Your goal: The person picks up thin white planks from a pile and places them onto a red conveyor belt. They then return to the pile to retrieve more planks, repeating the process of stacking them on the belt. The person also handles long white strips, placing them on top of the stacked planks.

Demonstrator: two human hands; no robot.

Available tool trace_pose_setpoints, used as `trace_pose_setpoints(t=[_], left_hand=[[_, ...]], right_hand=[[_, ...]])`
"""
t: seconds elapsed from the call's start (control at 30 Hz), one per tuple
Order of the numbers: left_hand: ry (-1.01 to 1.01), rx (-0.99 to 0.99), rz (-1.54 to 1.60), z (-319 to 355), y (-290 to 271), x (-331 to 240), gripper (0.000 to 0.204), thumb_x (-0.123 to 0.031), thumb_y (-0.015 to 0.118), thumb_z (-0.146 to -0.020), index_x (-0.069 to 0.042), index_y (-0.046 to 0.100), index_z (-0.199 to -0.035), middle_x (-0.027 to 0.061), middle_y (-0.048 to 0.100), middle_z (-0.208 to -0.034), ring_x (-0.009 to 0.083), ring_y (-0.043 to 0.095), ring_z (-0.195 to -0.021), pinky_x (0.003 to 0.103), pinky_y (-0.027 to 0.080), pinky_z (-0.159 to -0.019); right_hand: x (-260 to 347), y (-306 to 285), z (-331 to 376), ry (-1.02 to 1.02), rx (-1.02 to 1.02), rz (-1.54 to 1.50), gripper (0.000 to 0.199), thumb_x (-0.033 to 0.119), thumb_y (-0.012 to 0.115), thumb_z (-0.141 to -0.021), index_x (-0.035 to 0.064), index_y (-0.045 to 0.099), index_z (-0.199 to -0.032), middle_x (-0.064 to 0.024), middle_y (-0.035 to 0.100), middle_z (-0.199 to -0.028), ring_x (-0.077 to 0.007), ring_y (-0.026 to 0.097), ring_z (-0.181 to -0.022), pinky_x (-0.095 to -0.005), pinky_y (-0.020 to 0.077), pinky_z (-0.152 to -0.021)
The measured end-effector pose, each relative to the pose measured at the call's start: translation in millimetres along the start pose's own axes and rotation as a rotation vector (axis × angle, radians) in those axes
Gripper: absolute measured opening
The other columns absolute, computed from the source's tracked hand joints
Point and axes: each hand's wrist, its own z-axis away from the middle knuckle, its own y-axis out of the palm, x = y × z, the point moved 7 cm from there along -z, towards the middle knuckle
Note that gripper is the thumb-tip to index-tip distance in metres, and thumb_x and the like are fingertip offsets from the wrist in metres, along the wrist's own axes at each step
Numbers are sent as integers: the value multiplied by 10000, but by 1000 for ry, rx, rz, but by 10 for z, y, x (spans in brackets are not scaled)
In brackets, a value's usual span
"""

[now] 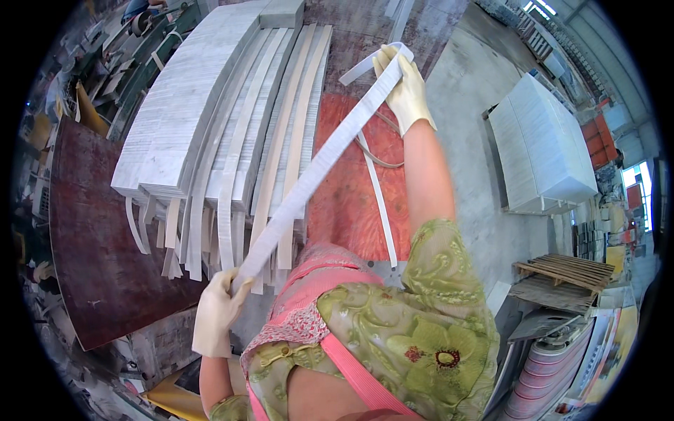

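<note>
A long pale wooden veneer strip (pixel 319 165) is stretched between my two gloved hands. My left hand (pixel 217 309) grips its near end close to my body. My right hand (pixel 404 84), arm outstretched, grips the far end, where the strip folds over. Under the strip lies a stack of several similar long strips (pixel 232 126) on a dark red board (pixel 105 252). Another loose strip (pixel 379 196) rests on the orange-red surface (pixel 344 203) below my right arm.
A stack of white sheets (pixel 544 147) stands on the concrete floor at the right. A wooden pallet (pixel 565 270) and rolled material (pixel 554 372) lie at the lower right. Green machinery (pixel 140 42) sits at the upper left.
</note>
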Motion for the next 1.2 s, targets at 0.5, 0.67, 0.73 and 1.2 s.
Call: trace_pose_setpoints(t=[0.5,0.67,0.73,1.2], left_hand=[[682,-425,-838,430,-239,-126,332,-54,732,-757,-50,644,-1078,78,635,-770,290,637,-666,441,458,-581],[683,-411,-810,462,-234,-149,301,-42,725,-771,-41,649,-1062,89,632,-762,305,638,-664,443,473,-566],[678,-416,-768,478,-232,-175,261,-34,723,-780,-38,656,-1032,95,629,-758,314,635,-664,449,477,-571],[301,-10,-221,379,-40,-73,133,-92,654,-941,-13,691,-1041,163,669,-856,330,667,-830,403,526,-751]], right_hand=[[408,69,523,-160,41,-287,508,439,397,-1093,-6,627,-1179,84,277,-556,-58,212,-398,-205,245,-386],[448,143,562,-138,95,-271,514,460,403,-1087,8,636,-1165,69,383,-551,-57,294,-403,-210,293,-399],[462,123,565,-140,98,-216,522,479,405,-1083,21,644,-1154,60,437,-550,-63,350,-403,-227,331,-411],[979,-800,666,-388,-271,114,259,84,379,-1011,-92,410,-1199,-344,611,-1165,-466,700,-881,-547,625,-852]])
